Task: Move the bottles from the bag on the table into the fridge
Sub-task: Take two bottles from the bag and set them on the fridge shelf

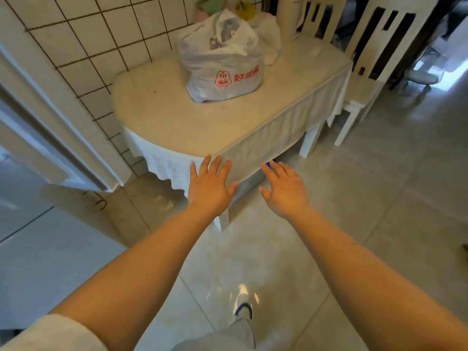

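A white plastic bag point(222, 62) with red print stands on the far part of the cream table point(162, 117), its top bunched so the contents are hidden. My left hand point(210, 186) is stretched out in front of the table's near edge, fingers straight and spread, holding nothing. My right hand point(283, 188) is beside it over the floor, fingers straight, also holding nothing. Both hands are well short of the bag. No bottle and no fridge can be made out.
A tiled wall point(101, 46) runs along the table's left side, with a white door frame point(50, 122) nearer me. Two white chairs point(374, 54) stand at the table's far right. A white jug point(288, 16) and another bag sit behind the printed bag. My shoe point(244, 304) is on the tiled floor.
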